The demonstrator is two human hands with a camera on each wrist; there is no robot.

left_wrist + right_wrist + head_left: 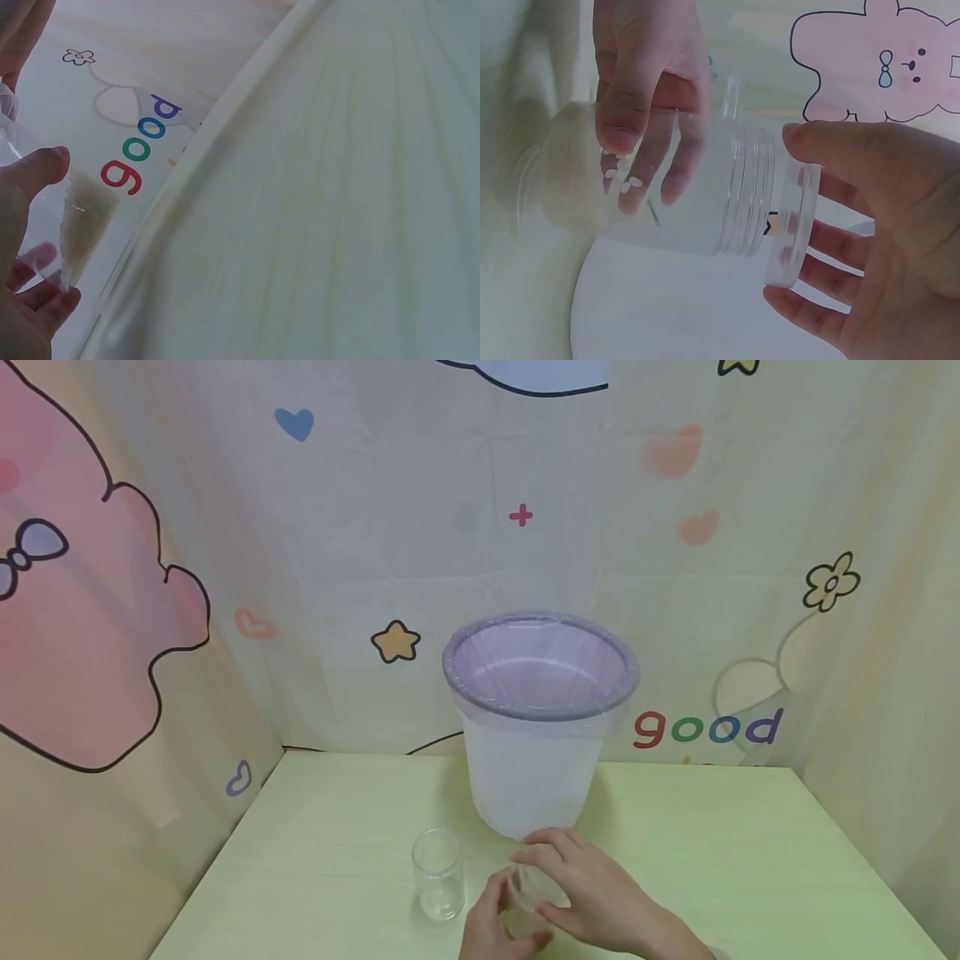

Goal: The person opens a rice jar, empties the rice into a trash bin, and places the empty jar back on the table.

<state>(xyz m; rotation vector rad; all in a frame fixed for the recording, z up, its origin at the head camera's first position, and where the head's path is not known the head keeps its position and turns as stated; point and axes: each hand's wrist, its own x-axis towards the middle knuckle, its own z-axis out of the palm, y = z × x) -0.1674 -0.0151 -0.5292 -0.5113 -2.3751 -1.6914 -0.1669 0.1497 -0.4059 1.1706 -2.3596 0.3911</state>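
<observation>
A clear screw-top jar [682, 236] with pale rice-like grains [574, 176] gathered at its base stands between my hands. My left hand [491, 927] grips its body, the thumb and fingers wrapped around opposite sides. A clear lid [789, 251] is held by its rim in my right hand [603, 893], right at the jar's threaded mouth. A narrow gap shows between lid and thread in the right wrist view. In the left wrist view, the grains [86, 221] show through the wall below my left thumb.
An upright clear glass container [439, 881] stands left of my hands. Behind them is a white bin [536, 768] with a purple rim and a clear liner. The pale green table [322, 852] meets a printed cloth backdrop [405, 510] at the back and sides.
</observation>
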